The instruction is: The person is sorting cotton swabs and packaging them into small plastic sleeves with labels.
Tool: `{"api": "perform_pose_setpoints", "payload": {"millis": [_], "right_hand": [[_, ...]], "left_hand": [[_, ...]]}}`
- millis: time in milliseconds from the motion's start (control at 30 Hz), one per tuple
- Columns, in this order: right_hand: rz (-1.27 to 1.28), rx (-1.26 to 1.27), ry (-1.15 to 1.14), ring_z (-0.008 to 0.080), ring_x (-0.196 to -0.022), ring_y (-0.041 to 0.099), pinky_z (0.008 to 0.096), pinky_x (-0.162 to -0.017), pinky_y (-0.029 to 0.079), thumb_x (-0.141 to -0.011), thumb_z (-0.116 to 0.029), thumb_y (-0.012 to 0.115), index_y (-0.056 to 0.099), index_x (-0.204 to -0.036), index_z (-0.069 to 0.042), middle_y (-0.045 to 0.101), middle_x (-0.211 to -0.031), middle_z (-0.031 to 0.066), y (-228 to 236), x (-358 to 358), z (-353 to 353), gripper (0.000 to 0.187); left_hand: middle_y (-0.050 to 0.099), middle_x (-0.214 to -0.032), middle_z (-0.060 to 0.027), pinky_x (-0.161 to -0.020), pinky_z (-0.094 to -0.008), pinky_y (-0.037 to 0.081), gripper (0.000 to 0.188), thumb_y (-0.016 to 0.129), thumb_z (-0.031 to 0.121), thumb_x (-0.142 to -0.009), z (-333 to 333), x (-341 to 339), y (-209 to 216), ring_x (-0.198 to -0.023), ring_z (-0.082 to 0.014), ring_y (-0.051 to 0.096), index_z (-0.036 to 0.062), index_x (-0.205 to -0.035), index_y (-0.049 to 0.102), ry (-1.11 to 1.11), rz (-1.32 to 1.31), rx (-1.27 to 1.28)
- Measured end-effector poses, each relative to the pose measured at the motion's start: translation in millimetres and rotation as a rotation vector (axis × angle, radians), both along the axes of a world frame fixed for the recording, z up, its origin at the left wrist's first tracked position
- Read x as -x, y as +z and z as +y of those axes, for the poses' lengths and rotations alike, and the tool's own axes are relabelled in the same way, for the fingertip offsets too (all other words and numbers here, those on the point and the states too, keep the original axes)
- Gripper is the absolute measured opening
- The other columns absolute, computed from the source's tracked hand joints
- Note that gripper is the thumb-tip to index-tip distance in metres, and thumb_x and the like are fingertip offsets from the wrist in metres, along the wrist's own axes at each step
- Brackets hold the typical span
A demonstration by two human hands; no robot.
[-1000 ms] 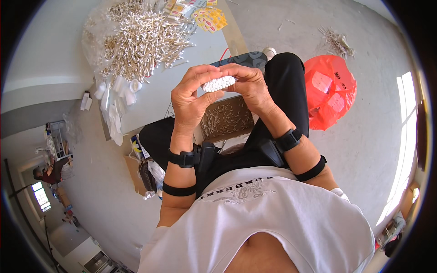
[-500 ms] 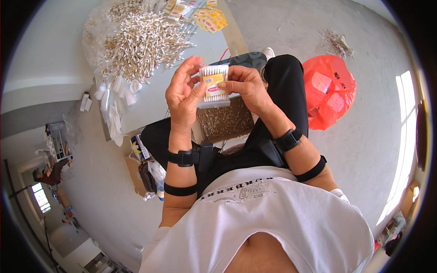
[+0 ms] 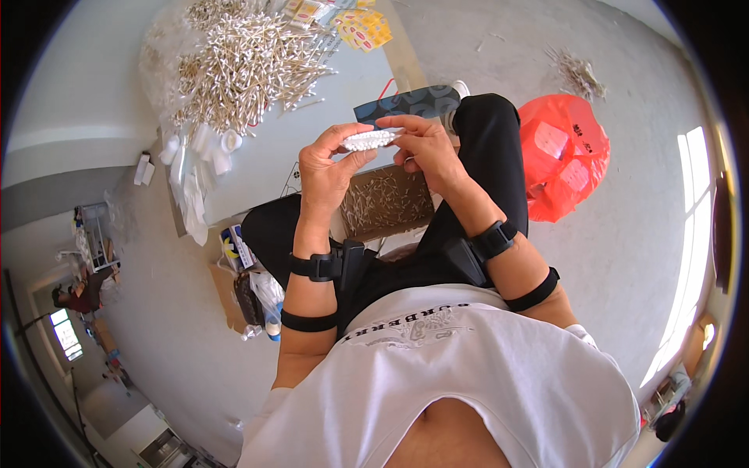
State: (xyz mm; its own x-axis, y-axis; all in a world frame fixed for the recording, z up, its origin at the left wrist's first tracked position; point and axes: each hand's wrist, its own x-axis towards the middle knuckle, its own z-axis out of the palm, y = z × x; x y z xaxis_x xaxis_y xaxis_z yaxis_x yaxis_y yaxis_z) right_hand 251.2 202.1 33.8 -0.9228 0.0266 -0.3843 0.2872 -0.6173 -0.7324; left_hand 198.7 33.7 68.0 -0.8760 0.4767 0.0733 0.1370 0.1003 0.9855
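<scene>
Your left hand (image 3: pixel 328 168) and right hand (image 3: pixel 425 152) pinch swab bundle (image 3: pixel 371 140), frame centre-top | box of swabs (image 3: pixel 386 203) on lap below | risk: loose pinch, swabs may spill past box.

Yellow-and-pink labels (image 3: pixel 347 19) lie at my table's far edge; a red bag (image 3: pixel 563 156) carries pale square labels.

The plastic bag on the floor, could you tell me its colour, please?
Red-orange, seen in the head view: the plastic bag lies beside the person's knee.
</scene>
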Motion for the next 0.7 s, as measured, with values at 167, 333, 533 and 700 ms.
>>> {"api": "perform_pose_setpoints", "payload": {"millis": [167,333,533,700], "right_hand": [[0.305,-0.185,-0.084,0.0039,-0.068,0.054,0.0175,-0.063,0.045,-0.080,0.005,0.070,0.069,-0.108,-0.001,0.065,-0.084,0.0003,6,-3,-1,0.029],[0.368,-0.319,-0.070,0.0032,-0.075,0.056,0.0199,-0.069,0.048,-0.079,0.005,0.072,0.071,-0.104,-0.001,0.065,-0.086,-0.0019,-2,-2,-6,0.026],[0.454,-0.388,-0.129,0.0044,-0.076,0.055,0.0206,-0.069,0.047,-0.078,0.007,0.071,0.071,-0.099,-0.001,0.064,-0.089,-0.0007,4,-3,-10,0.022],[0.509,-0.500,-0.170,0.0060,-0.079,0.055,0.0216,-0.070,0.047,-0.076,0.010,0.068,0.071,-0.097,-0.001,0.064,-0.093,0.0009,15,-6,-9,0.025]], "left_hand": [[0.070,-0.092,-0.0020,-0.077,-0.0232,0.050,0.029,0.078,0.000,-0.075,0,0,-4,-0.083,-0.0083,0.062,0.0036,-0.103,0.071,0.033,-0.004,0.037],[0.069,-0.089,-0.0018,-0.075,-0.0230,0.049,0.028,0.080,0.003,-0.073,1,-1,-3,-0.082,-0.0083,0.061,0.0021,-0.099,0.070,0.046,0.018,0.050],[0.067,-0.088,-0.0024,-0.076,-0.0245,0.049,0.026,0.081,0.003,-0.071,3,-1,2,-0.083,-0.0101,0.062,0.0018,-0.094,0.069,0.063,0.122,0.018],[0.067,-0.090,-0.0052,-0.076,-0.0255,0.050,0.026,0.081,0.000,-0.068,6,-3,8,-0.085,-0.0129,0.063,0.0021,-0.091,0.068,0.063,0.250,-0.018]]}}
